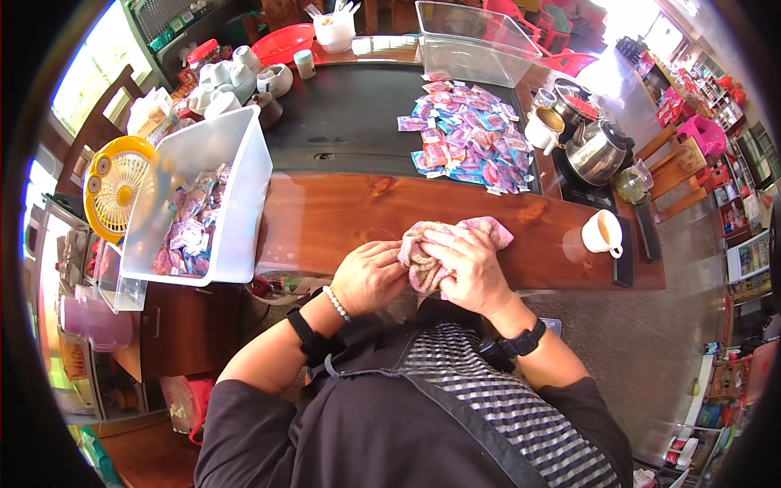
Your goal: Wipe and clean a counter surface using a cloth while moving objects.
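Note:
A crumpled pink and beige cloth [421, 268] lies bunched at the near edge of the glossy wooden table [329, 213]. My right hand [470, 265] is pressed over it, fingers curled around its folds. My left hand [373, 274] touches the cloth's left side with its fingertips; whether it grips a fold is hidden. Beyond the cloth, a heap of small wrapped packets [467, 137] in purple, blue and red lies on the table's black inset panel [348, 122]. More packets [195, 226] fill the bottom of a tilted translucent plastic bin [244, 183] to the left.
A white cup [601, 233] of brown drink stands at right beside a dark phone-like slab [623, 262]. Behind it are a steel kettle [595, 152] and a mug [543, 129]. A clear box [476, 58] stands at the back; a yellow fan [122, 189] stands left.

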Demonstrator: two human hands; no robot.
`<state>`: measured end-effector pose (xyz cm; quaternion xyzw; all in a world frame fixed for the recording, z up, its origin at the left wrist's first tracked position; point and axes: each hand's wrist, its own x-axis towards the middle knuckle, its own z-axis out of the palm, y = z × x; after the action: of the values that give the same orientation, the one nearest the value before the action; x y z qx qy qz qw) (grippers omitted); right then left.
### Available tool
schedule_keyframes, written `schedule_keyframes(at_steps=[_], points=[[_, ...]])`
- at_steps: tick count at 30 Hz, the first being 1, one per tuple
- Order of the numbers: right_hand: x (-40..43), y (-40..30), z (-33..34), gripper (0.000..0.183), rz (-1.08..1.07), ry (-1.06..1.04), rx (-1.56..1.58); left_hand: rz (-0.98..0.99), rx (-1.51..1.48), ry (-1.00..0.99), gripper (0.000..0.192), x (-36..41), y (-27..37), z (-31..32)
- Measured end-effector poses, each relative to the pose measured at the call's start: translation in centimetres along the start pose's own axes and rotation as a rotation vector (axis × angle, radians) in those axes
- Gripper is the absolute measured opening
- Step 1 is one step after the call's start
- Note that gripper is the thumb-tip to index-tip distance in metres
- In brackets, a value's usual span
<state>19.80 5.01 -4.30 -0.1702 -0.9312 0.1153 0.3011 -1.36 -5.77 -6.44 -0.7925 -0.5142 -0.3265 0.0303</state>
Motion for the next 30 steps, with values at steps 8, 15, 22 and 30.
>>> schedule_keyframes(at_steps=[8,15,22,30], points=[[-3.5,5.8,-3.4,0.039,0.189,0.119,-0.107,-0.091,-0.092,0.033,0.024,1.4,1.0,0.3],[-3.7,5.5,-3.4,0.040,0.243,0.161,-0.099,-0.540,0.036,-0.084,0.026,5.2,2.4,1.2],[-3.9,5.6,-3.4,0.039,0.240,0.184,-0.081,-0.649,-0.195,-0.169,0.018,6.7,2.3,0.8],[-3.9,5.7,-3.5,0.038,0.244,0.169,-0.080,-0.229,0.023,-0.013,0.017,4.4,0.5,0.9]])
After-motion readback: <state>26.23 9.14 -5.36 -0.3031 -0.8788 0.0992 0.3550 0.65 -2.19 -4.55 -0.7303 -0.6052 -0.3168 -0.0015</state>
